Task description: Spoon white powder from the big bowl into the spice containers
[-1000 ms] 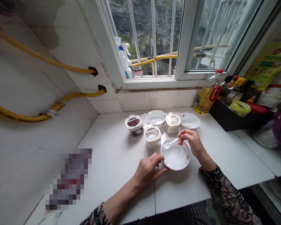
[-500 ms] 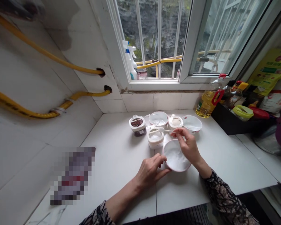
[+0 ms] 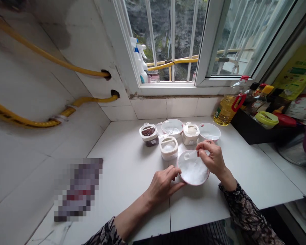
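A white bowl point(image 3: 193, 182) with a pinkish rim holds white, salt-like granules. My left hand point(image 3: 165, 182) grips its left edge, thumb low on the side and fingers at the rim. Pinched in my right hand point(image 3: 211, 156) is a small white spoon point(image 3: 189, 156), its scoop over the inside of the bowl. Just behind stands an open square jar of white granules point(image 3: 168, 153). Farther back are a jar of dark reddish-brown pieces point(image 3: 149, 137) and a jar of pale powder point(image 3: 190, 139).
Two more white bowls, one at the back point(image 3: 172, 132) and one to its right point(image 3: 214, 136), stand near the wall. An oil bottle point(image 3: 223, 114) and a black box of condiments point(image 3: 247, 131) line the right side. A blurred-out dark shape point(image 3: 79, 190) lies at left.
My right hand has moved the spoon from above the square jar to the right and nearer, over the bowl. My left hand keeps its hold on the bowl. The view has shifted slightly.
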`<state>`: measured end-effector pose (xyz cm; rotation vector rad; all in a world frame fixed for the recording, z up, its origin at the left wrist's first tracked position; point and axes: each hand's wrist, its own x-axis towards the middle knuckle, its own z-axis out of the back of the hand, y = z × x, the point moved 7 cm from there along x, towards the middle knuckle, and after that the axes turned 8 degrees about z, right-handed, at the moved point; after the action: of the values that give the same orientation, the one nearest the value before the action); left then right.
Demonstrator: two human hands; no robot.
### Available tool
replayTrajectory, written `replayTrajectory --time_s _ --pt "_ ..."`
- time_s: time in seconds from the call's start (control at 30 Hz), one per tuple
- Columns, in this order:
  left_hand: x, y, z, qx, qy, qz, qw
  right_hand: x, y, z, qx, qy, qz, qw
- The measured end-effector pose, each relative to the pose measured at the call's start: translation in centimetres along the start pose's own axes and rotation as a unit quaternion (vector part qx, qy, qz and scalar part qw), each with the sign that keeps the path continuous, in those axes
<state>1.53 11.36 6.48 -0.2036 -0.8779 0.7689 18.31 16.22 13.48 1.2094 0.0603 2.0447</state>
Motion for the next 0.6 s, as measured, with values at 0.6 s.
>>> replayTrajectory --time_s 0.6 --pt "-0.1 0.1 -0.1 -0.001 0.007 0.009 1.000 -1.1 -0.9 -2.8 0.031 0.137 -0.050 0.989"
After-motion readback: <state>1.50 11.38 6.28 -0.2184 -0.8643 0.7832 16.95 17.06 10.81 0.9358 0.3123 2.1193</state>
